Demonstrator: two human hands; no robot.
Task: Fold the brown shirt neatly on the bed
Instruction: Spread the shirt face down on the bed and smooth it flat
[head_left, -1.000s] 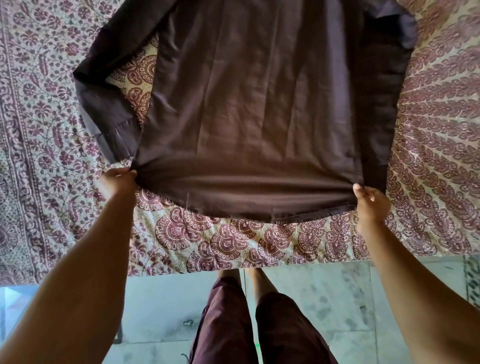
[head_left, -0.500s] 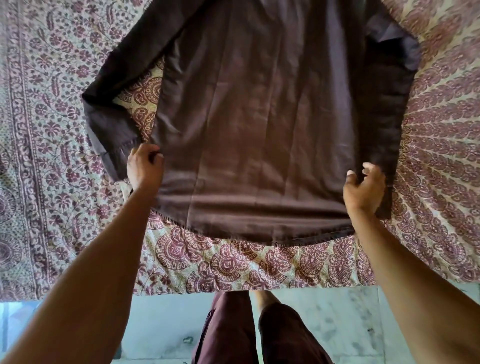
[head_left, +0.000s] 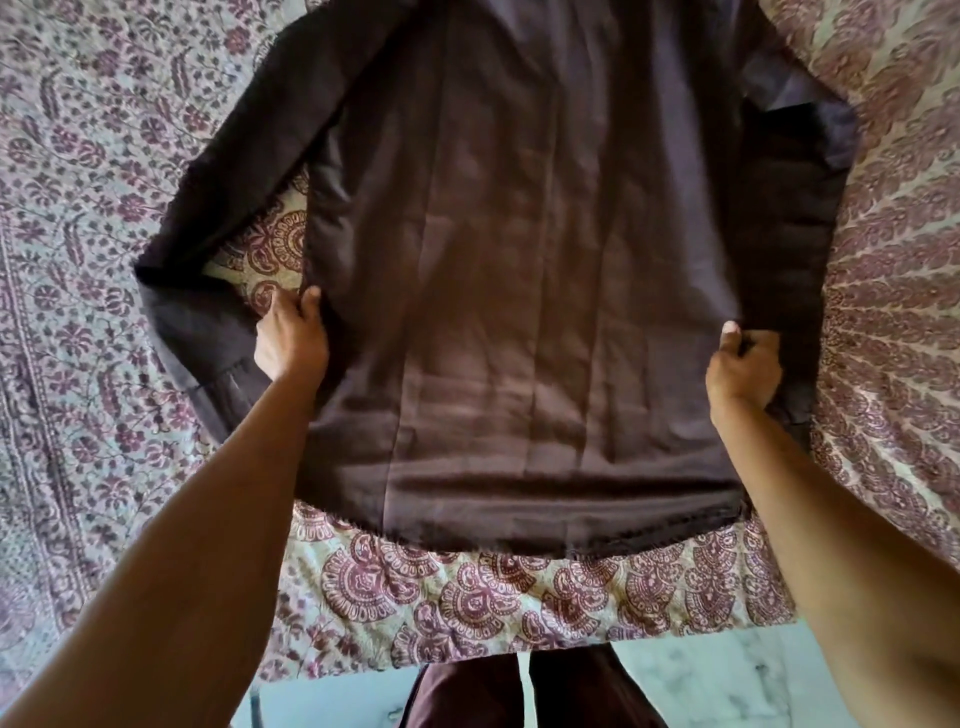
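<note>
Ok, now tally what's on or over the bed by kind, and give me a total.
Shirts: 1, the brown shirt, spread on the bed
Hands: 2, the left hand and right hand, each gripping a side edge of the shirt
Bedspreads: 1, the patterned bedspread under it
Total: 4
</note>
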